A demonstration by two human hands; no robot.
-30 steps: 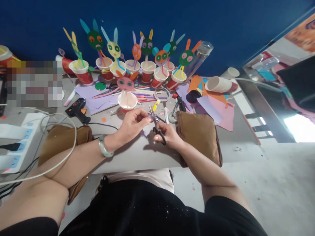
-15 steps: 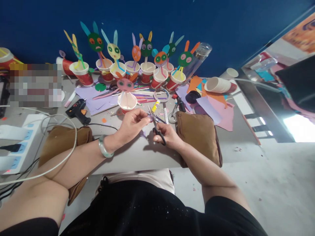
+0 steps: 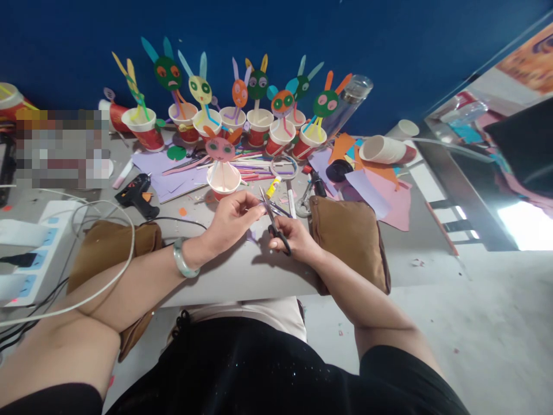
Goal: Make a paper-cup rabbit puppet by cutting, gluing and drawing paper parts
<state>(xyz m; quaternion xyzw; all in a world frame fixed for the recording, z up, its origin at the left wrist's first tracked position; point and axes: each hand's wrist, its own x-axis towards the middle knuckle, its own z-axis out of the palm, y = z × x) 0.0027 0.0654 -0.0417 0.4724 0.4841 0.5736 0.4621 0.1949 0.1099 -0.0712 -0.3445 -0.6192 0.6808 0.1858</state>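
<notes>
the left hand [image 3: 235,219] pinches a small purple scrap [image 3: 265,205] above the worktop [image 3: 280,279]; the right hand [image 3: 297,236] grips the scissors [image 3: 272,217], blades beside the scrap. judged done: pink figure [image 3: 220,148], eared and faced, standing in the front cup [image 3: 233,180]; further figures [image 3: 200,90] behind. trimming appears unfinished; what else remains cannot be told.

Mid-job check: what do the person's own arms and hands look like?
The left hand and right hand are gloveless. The left wrist wears a smooth, pale green mottled bangle; the right wears none. Short black fabric sleeves show no clear markings.
</notes>
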